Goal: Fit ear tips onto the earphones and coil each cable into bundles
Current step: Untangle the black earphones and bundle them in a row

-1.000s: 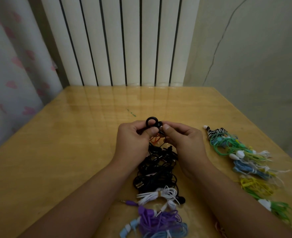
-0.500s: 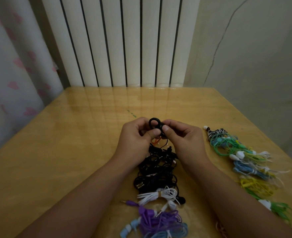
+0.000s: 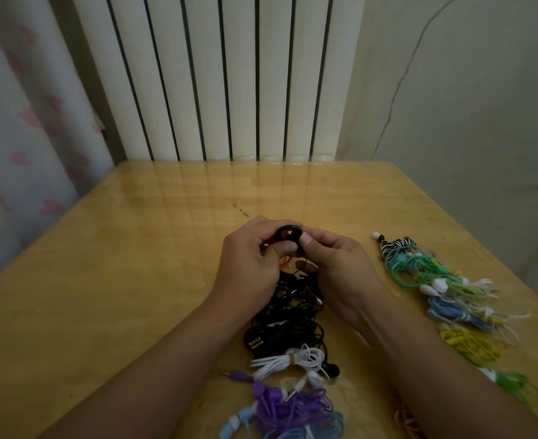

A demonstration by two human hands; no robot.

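Left hand (image 3: 255,258) and right hand (image 3: 334,264) both pinch a black loop (image 3: 288,233) raised between their thumbs above the table (image 3: 134,264), black pile (image 3: 290,318) directly beneath, finished bundles (image 3: 445,289) lying well right, nearer the right hand.

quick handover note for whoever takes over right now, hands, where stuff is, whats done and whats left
Left hand and right hand both pinch a small black cable loop above the table.
Black earphone pile lies under the hands; white bundle and purple bundle sit nearer.
Done: a row of coloured coiled bundles at right.
Left: finish this black coil, then the rest of the black pile. Ear tips can't be judged.
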